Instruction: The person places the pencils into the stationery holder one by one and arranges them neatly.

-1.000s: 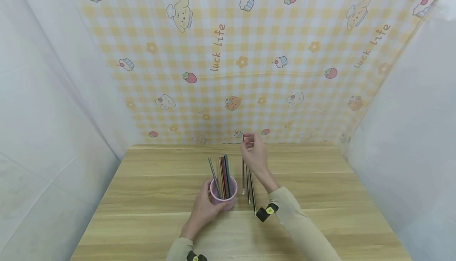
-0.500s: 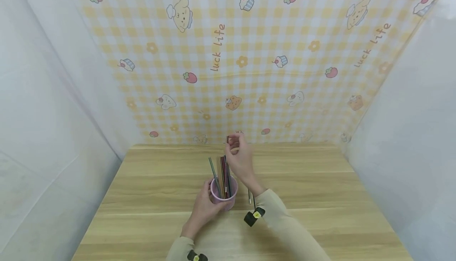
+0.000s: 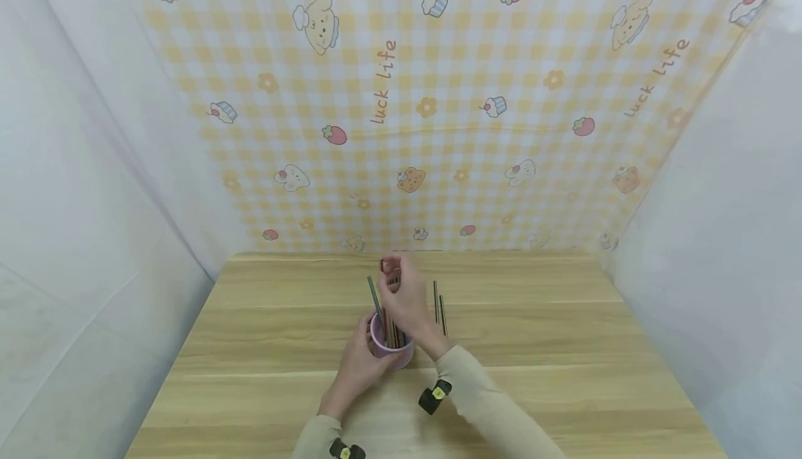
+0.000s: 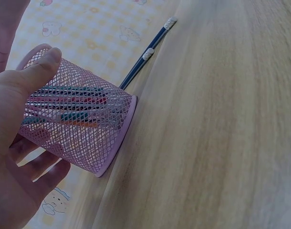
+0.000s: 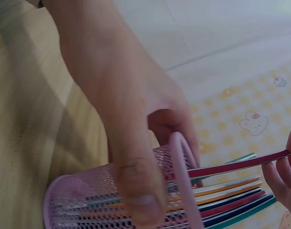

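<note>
A pink mesh pencil cup [image 3: 404, 359] stands upright on the table with several coloured pencils [image 5: 235, 199] in it. My left hand [image 3: 357, 370] grips its side, thumb near the rim and fingers around the far wall. Above the cup, my right hand [image 3: 406, 299] pinches a red pencil [image 5: 231, 166] near its upper end. That pencil's lower part is inside the cup, as the right wrist view shows. A teal pencil [image 3: 374, 293] leans to the left in the cup. My right hand hides most of the other pencil tops in the head view.
Two dark pencils [image 3: 436, 299] with white eraser ends lie on the wooden table [image 3: 532, 375], just right of the cup. A yellow checked cloth [image 3: 476, 166] with cartoon prints hangs at the back. White sheets [image 3: 720, 236] enclose both sides.
My right hand has carried the red pencil left from beside the two dark pencils, then lowered it into the cup. My left hand has kept its grip on the cup.
</note>
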Action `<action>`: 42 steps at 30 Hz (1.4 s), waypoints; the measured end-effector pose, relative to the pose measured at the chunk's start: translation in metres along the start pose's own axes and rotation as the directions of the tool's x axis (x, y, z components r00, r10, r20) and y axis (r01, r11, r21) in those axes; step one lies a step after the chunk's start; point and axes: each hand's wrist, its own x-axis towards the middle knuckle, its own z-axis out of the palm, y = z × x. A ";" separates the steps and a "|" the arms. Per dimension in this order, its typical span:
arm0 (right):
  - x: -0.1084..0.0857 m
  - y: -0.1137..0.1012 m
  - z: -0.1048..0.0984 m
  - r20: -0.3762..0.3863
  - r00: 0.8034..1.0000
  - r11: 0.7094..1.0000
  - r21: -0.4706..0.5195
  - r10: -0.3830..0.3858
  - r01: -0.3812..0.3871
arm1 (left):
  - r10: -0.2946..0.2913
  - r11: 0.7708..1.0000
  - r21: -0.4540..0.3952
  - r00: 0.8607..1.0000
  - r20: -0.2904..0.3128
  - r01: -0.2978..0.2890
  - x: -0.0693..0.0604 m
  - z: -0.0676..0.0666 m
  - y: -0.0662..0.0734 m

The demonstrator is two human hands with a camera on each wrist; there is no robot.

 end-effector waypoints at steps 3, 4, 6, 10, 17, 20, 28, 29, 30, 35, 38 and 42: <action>-0.005 0.000 0.003 0.023 1.000 1.000 -0.013 0.003 -0.003 | -0.002 1.000 -0.005 1.000 0.003 0.002 0.000 0.000 0.000; -0.007 0.001 0.004 0.030 1.000 1.000 -0.022 -0.001 0.002 | -0.005 1.000 -0.005 1.000 0.005 0.005 -0.001 0.000 0.001; -0.010 0.002 0.006 0.050 0.999 0.999 -0.040 0.000 0.002 | -0.010 1.000 -0.011 1.000 0.007 0.010 -0.001 0.000 0.001; -0.016 0.005 0.010 0.070 0.997 0.996 -0.077 -0.032 0.037 | 0.003 0.999 -0.037 1.000 0.016 -0.002 -0.001 0.000 0.001; -0.022 0.009 0.010 0.069 0.997 0.992 -0.118 -0.047 0.055 | 0.030 0.999 -0.020 1.000 0.007 -0.030 -0.002 -0.001 0.002; -0.024 0.011 0.008 0.076 0.995 0.990 -0.120 -0.065 0.074 | 0.033 0.999 -0.006 0.999 -0.005 -0.033 -0.002 -0.001 0.001; -0.018 0.017 -0.011 0.052 0.999 0.997 -0.072 -0.011 0.015 | 0.039 0.999 -0.005 0.999 -0.011 -0.039 0.001 0.000 0.001; -0.017 0.018 -0.015 0.038 0.999 0.997 -0.072 0.004 -0.002 | 0.032 0.999 -0.013 0.999 -0.011 -0.032 0.001 0.001 0.001; -0.014 0.020 -0.018 0.023 1.000 0.997 -0.071 0.017 -0.015 | 0.023 1.000 -0.021 1.000 -0.012 -0.024 0.001 0.001 0.002; -0.003 0.032 -0.038 -0.045 0.996 0.992 -0.090 0.083 -0.087 | 0.012 0.999 -0.038 1.000 -0.019 -0.012 0.001 0.000 0.004; 0.004 0.042 -0.048 -0.074 0.990 0.987 -0.098 0.120 -0.127 | 0.004 0.999 -0.040 1.000 -0.023 -0.005 0.000 0.000 0.005; 0.009 0.055 -0.059 -0.077 0.983 0.979 -0.101 0.168 -0.175 | -0.002 0.998 -0.055 1.000 -0.023 0.001 0.000 0.001 0.005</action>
